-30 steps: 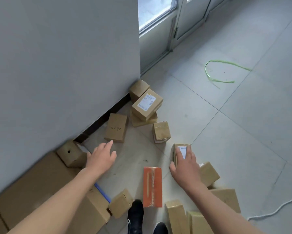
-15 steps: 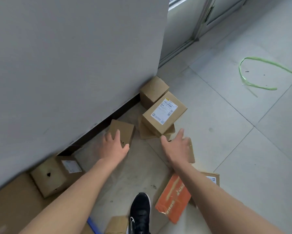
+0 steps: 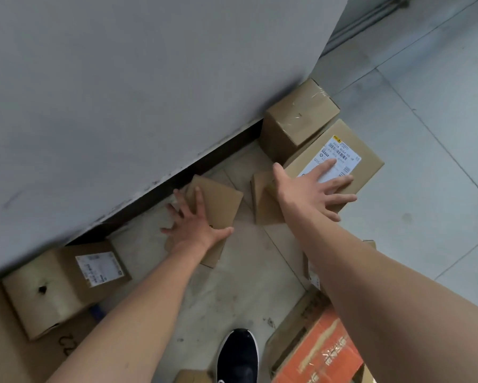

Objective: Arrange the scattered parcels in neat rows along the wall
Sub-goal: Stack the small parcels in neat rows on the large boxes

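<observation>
Your right hand [image 3: 312, 189] hides part of the shipping label [image 3: 342, 153]; the bottom edge cuts off the orange parcel [image 3: 320, 352].

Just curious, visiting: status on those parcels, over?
Left hand flat on small plain parcel near wall. Right hand spread on labelled parcel. Rows not yet formed; orange box near shoe.

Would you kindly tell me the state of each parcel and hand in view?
left hand, open, on the plain box.
right hand, open, flat on the labelled box.
plain box, closed, near the wall.
labelled box, closed, label up.
taped box, sealed, against the wall.
punctured box, holed, against the wall.
orange parcel, taped shut.
</observation>
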